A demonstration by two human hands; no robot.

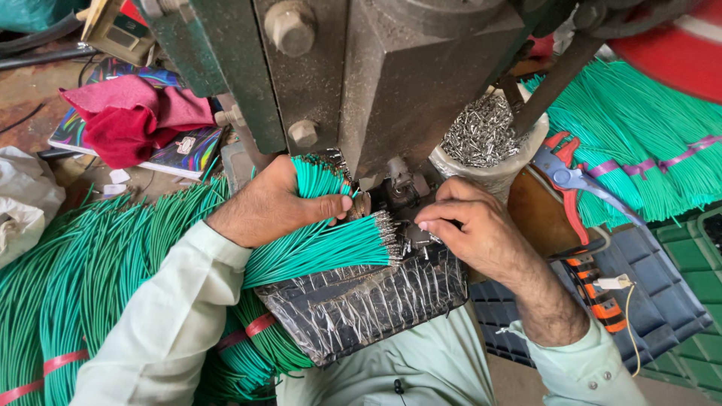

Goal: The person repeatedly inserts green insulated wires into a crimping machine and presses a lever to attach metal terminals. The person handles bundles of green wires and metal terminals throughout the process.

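Fanning out below the press, a bundle of green wires point(323, 244) is clenched in the left hand point(274, 203), its metal-tipped ends resting on a foil-wrapped pad point(361, 301). The right hand point(470, 225) is pinched at the press head point(391, 192); what it holds cannot be told. A bag of metal terminals point(481, 139) sits just behind.

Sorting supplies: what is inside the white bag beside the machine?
The white bag is heaped with small silvery metal pieces. Only the top layer shows; what lies deeper is hidden by the bag's wall and the pile.
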